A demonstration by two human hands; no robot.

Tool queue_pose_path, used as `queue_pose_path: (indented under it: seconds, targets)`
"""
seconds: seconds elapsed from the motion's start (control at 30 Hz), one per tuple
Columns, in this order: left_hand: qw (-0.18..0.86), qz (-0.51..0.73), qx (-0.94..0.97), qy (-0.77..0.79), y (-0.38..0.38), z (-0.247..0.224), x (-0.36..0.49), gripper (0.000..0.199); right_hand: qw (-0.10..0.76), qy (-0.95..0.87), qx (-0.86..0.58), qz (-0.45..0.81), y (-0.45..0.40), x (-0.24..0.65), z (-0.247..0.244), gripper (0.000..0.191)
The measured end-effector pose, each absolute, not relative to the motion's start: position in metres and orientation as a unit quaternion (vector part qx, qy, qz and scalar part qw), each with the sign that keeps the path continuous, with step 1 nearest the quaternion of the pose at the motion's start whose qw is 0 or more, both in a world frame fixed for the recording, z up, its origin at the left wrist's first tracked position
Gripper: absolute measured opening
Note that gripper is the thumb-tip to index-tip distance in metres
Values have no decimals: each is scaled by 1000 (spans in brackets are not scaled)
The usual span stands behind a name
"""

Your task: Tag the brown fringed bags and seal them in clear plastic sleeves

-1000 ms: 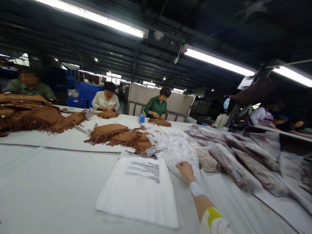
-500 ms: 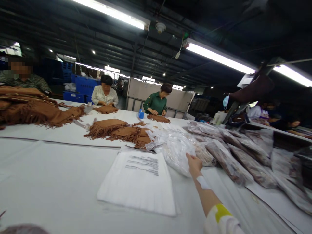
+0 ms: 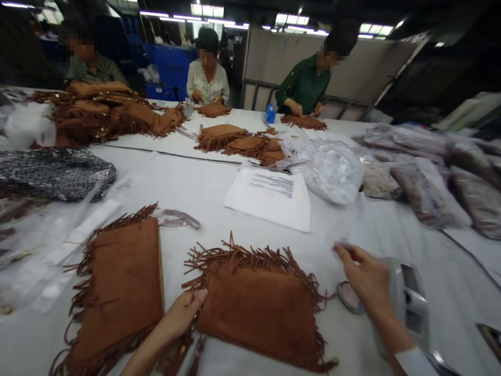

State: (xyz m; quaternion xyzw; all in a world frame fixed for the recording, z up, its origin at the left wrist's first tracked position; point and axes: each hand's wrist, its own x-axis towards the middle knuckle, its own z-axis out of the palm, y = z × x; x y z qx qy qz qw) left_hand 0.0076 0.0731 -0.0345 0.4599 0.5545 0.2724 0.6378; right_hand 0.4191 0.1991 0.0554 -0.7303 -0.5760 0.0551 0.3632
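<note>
A brown fringed suede bag (image 3: 258, 308) lies flat on the white table in front of me, fringe along its far edge. My left hand (image 3: 186, 313) is closed on its left edge, thumb on top. To the right, my right hand (image 3: 362, 271) pinches a small clear plastic piece (image 3: 340, 237) between its fingertips, above the table. Just under that hand are a small round tin (image 3: 349, 296) and a grey device (image 3: 409, 297). Another brown fringed bag (image 3: 125, 282) lies at the left, with a strap (image 3: 178, 216) by its top corner.
A stack of white printed bags (image 3: 270, 196) lies beyond, beside crumpled clear plastic (image 3: 332, 167). Wrapped items (image 3: 426, 193) pile up at the right. A dark speckled cloth (image 3: 58, 172) lies left. Several people sit across the white table (image 3: 188, 183), brown pieces (image 3: 117, 112) before them.
The view has swung down and left, bringing the near bags and my left hand into sight. My right hand has left the crumpled plastic and now holds a small clear piece nearer me.
</note>
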Motion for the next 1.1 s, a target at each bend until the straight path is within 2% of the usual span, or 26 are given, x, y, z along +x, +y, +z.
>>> queue_pose_path:
  seconds: [0.13,0.27,0.33,0.4,0.47,0.57,0.67,0.73,0.83,0.97,1.03,1.1]
  targets:
    - [640,298,466,532,72,-37,11,63,297,-604,-724,-150,171,447,76,41]
    - [554,309,460,621,60,-41,3,59,198,-663,-689,-213,166,461,97,35]
    - [545,332,444,628,52,-39,-6,57,197,-662,-702,-173,145,452,91,35]
    - [561,357,427,613,45,-35,-15,52,175,-659,-731,-39,113,434,70,40]
    - [566,361,406,620,39,-30,-23,49,106,-647,-742,139,77,412,43,55]
    - [547,373,367,654,31,-24,-29,49,82,-621,-735,261,39,384,8,57]
    - [539,393,353,656,24,-17,-33,57,82,-594,-742,299,30,370,-6,54]
    - [511,378,389,667,23,-7,-35,50,66,-596,-742,298,35,365,-7,54]
    - [399,344,531,664,32,18,-38,36,65,-620,-734,269,44,361,-2,50]
    - [281,267,740,550,66,56,-41,36,76,-619,-737,262,46,356,7,46]
    - [201,239,782,539,83,66,-42,38,77,-610,-740,272,47,358,9,46]
    - [113,252,758,591,88,65,-43,33,84,-601,-741,287,47,362,6,48]
